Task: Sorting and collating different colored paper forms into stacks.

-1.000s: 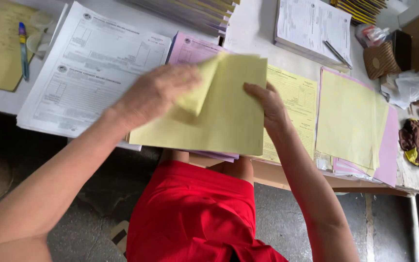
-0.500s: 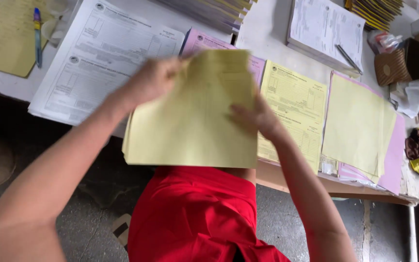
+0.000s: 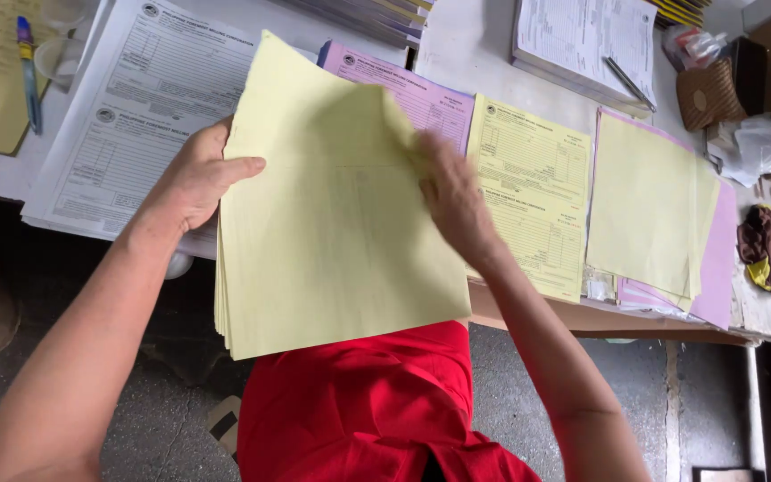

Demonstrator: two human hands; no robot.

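1. the left hand is gripping the stack of yellow sheets at its left edge, thumb lying across the front and the other fingers hidden behind, closed on the paper.
2. the right hand is pinching the top sheet near the stack's upper right corner, where that corner is bending forward; the fingertips are closed on the paper, though how many sheets they are catching cannot be told.
3. the stack is being held up off the table, tilted toward the camera, its lower edge hanging over the red clothing in the person's lap.
4. behind it on the table, a pink form pile is peeking out at the top, a white form pile is lying to the left, and a printed yellow form pile is lying just to the right.
5. further right, blank yellow sheets are resting on pink ones; a blue pen is lying far left.
6. judging by this, the sorting seems to be partway: several piles are already laid out, while the thick held stack is looking largely unhandled.
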